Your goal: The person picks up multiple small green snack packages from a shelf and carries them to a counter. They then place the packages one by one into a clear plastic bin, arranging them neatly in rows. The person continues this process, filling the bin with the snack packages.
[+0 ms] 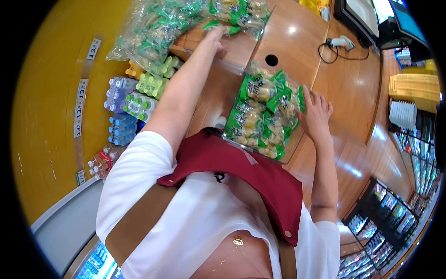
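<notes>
Far ahead, my left hand [216, 41] reaches out and its fingers close on a small green-and-clear snack packet [222, 29]. This packet is beside the far clear tray [239, 56], which holds similar packets [241, 13]. Close to my body lies a second clear tray [291, 152], filled with rows of green-and-clear packets [267, 109] of pale yellowish pieces. At its right side rests my right hand [317, 114], fingers spread, its thumb and index finger against the packets at the edge. A big clear plastic bag [155, 32] with many more packets bulges at the far left.
Shrink-wrapped drink bottles [134, 104] stand left of the wooden counter [344, 88]. The counter has a round black hole [271, 60]. A white handheld scanner [343, 43] with a looped cable lies right, near a screen [406, 21]. Yellow stacked baskets [413, 88] stand at the far right.
</notes>
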Action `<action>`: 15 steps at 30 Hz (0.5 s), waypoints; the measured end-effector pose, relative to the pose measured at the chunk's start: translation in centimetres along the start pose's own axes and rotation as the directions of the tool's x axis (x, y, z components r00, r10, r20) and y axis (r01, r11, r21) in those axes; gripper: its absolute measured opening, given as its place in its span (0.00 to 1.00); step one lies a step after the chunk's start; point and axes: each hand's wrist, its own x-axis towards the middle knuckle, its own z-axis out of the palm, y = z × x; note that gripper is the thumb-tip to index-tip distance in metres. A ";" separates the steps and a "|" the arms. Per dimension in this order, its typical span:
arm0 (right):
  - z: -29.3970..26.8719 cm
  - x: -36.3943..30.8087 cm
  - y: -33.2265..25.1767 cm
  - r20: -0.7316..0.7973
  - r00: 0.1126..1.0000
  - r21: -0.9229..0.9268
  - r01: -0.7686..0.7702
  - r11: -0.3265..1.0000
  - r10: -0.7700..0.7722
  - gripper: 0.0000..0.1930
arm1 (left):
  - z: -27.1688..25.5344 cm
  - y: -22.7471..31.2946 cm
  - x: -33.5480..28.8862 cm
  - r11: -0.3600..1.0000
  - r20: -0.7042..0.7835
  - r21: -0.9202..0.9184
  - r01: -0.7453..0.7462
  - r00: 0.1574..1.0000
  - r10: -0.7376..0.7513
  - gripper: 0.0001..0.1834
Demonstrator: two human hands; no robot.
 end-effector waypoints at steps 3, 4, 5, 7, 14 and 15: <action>-0.9 0.0 -0.1 -0.036 0.999 0.058 0.015 0.998 -0.013 0.38 | 0.8 -1.2 3.7 0.966 0.065 -0.251 -0.062 0.995 0.081 0.16; -0.9 -0.3 -1.0 -0.052 0.997 0.075 0.069 0.995 -0.065 0.38 | -1.8 -1.4 5.6 0.966 0.121 -0.258 -0.032 0.991 0.065 0.09; -1.0 -0.4 -0.8 -0.056 0.996 0.085 0.081 0.993 -0.076 0.38 | -2.0 -1.1 5.9 0.972 0.116 -0.202 -0.116 0.983 0.142 0.08; -1.7 -0.2 -1.5 -0.121 0.984 0.124 0.144 0.982 -0.129 0.36 | -3.6 -1.2 5.7 0.956 0.100 -0.090 -0.279 0.953 0.287 0.05; -5.1 2.3 -4.4 -0.448 0.887 0.454 0.333 0.826 -0.112 0.34 | -2.5 0.7 -12.7 0.780 0.219 -0.140 -0.610 0.749 0.625 0.11; -5.6 2.3 -5.9 -0.462 0.880 0.464 0.343 0.817 -0.107 0.34 | -2.6 -0.6 -14.5 0.737 0.303 -0.094 -0.669 0.686 0.662 0.11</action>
